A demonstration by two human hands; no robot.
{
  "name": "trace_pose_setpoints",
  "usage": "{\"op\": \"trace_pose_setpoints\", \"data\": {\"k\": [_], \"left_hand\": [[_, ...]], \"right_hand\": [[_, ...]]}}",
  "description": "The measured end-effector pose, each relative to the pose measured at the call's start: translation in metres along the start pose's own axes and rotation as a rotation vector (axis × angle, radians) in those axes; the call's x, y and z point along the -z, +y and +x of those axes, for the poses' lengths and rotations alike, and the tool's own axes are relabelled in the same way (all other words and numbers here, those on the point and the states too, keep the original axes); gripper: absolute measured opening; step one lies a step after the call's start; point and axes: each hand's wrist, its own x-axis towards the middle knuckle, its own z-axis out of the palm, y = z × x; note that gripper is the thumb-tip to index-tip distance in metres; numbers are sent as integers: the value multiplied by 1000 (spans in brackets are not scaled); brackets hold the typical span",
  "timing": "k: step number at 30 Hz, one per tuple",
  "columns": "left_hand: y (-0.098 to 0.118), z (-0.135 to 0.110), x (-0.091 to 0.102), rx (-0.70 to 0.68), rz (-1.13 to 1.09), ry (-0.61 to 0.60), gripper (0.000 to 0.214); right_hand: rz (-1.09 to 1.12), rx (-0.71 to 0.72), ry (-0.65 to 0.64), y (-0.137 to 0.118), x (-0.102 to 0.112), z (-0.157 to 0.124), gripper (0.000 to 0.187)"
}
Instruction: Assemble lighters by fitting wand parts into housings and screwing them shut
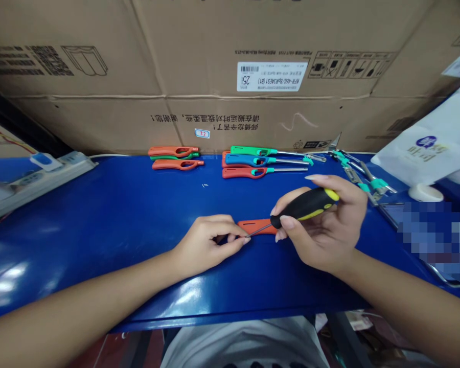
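My right hand (325, 230) is closed around a screwdriver (306, 207) with a black and yellow handle, its thin shaft slanting down to the left. On the table below lies an orange lighter handle (258, 225), partly covered by my right fingers. My left hand (210, 243) has thumb and forefinger pinched together at the screwdriver's tip, beside the left end of the orange handle. Whatever those fingertips hold, if anything, is too small to make out.
Orange and green lighter handles (176, 164) lie at the back. Long-nosed lighters (249, 160) in green, blue and red lie to their right. Metal rods with teal parts (379, 184) form a pile at right. A power strip (61, 168) is at left; a cardboard wall (118, 112) stands behind.
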Motion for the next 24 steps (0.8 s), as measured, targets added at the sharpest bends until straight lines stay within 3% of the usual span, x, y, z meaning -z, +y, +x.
{"op": "trace_pose_setpoints", "data": {"k": [4, 9, 11, 17, 24], "left_hand": [[0, -1, 0, 26, -3, -20, 9], [0, -1, 0, 21, 165, -41, 45], [0, -1, 0, 37, 211, -53, 49], [-2, 0, -1, 26, 139, -67, 36], [-4, 0, -2, -36, 125, 69, 15]], "right_hand": [[-31, 29, 11, 2, 0, 1, 49], [-77, 73, 25, 6, 2, 4, 49], [-90, 93, 32, 8, 2, 5, 50], [-73, 87, 7, 9, 1, 7, 55], [-64, 47, 46, 10, 2, 7, 54]]}}
